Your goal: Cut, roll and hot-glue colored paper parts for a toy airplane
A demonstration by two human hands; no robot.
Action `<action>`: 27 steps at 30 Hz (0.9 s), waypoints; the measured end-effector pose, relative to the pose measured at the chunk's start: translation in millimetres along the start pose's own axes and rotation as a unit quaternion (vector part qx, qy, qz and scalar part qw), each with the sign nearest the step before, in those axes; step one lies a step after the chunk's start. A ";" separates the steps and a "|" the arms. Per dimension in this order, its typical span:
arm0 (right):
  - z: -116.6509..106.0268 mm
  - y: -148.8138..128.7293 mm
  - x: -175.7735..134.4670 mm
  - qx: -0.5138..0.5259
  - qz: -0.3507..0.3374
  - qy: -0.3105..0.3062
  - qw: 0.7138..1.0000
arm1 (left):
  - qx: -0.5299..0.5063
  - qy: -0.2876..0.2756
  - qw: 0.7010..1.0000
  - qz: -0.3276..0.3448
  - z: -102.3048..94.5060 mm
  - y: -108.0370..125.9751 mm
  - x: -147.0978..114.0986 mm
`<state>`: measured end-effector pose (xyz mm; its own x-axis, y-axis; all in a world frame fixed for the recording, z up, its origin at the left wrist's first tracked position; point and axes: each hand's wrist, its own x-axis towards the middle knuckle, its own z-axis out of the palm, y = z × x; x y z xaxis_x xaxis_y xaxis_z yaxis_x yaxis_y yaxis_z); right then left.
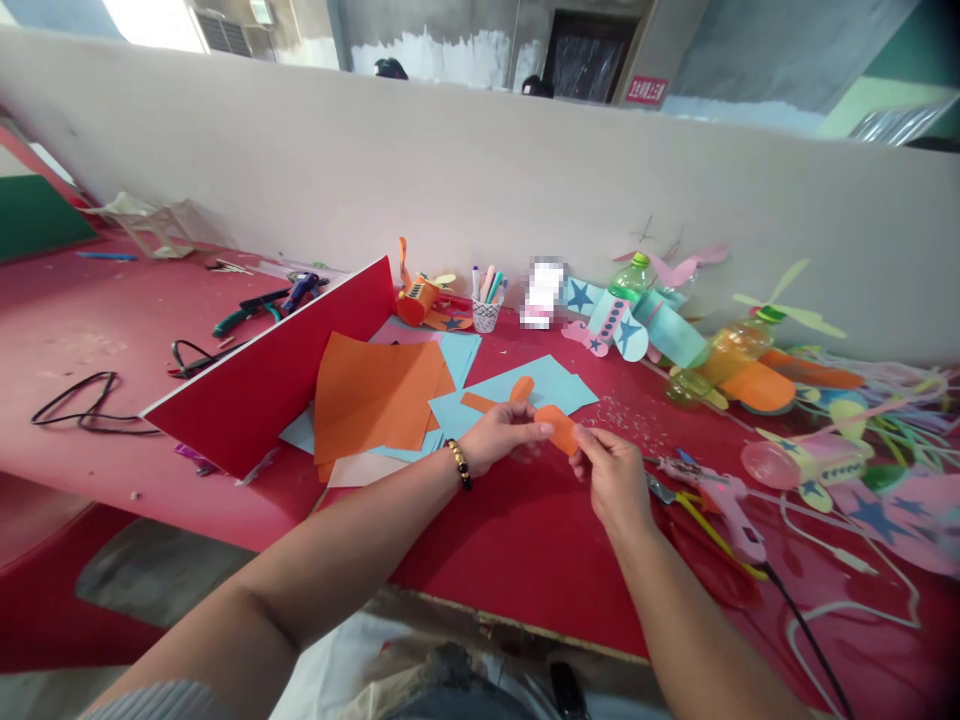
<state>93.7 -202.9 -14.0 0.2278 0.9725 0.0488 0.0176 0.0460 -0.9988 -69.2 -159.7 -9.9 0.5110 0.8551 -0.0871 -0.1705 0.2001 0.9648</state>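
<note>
Between my two hands is a small orange paper piece (557,428) with a rounded end, raised over the red table. My left hand (501,436), a beaded bracelet at its wrist, pinches the piece's left edge. On the right side my right hand (609,470) grips the same piece between thumb and fingers. Just behind my left hand, another orange cutout (523,389) lies on light blue paper sheets (551,375). Large orange sheets (382,390) are stacked to the left of my hands.
A pink glue gun (739,520) and yellow-handled scissors (705,525) lie at the right. Decorated bottle planes (742,365) crowd the back right. A pen cup (486,315) stands near the wall. An upright red board (285,365) divides the table (517,560) at left.
</note>
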 end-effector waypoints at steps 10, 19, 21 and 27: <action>-22.1 -15.2 -5.8 -0.255 -0.059 -0.066 0.963 | -0.081 0.038 0.996 0.017 1.7 -4.1 1.4; -159.8 13.1 -45.5 -0.690 -0.120 -0.002 0.714 | -0.140 0.027 0.990 0.007 -3.9 0.9 -0.5; -167.2 20.4 -53.2 -0.703 -0.124 -0.022 0.700 | -0.148 0.027 0.988 0.010 -4.1 1.1 -0.1; -168.0 23.1 -51.9 -0.725 -0.129 -0.033 0.676 | -0.157 0.023 0.987 0.002 -5.7 2.7 -1.8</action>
<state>245.9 -290.6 -38.5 -0.0074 0.9850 0.1724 0.9948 -0.0104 0.1017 -75.4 -158.0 -8.6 0.4730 0.8751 -0.1021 -0.4280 0.3295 0.8416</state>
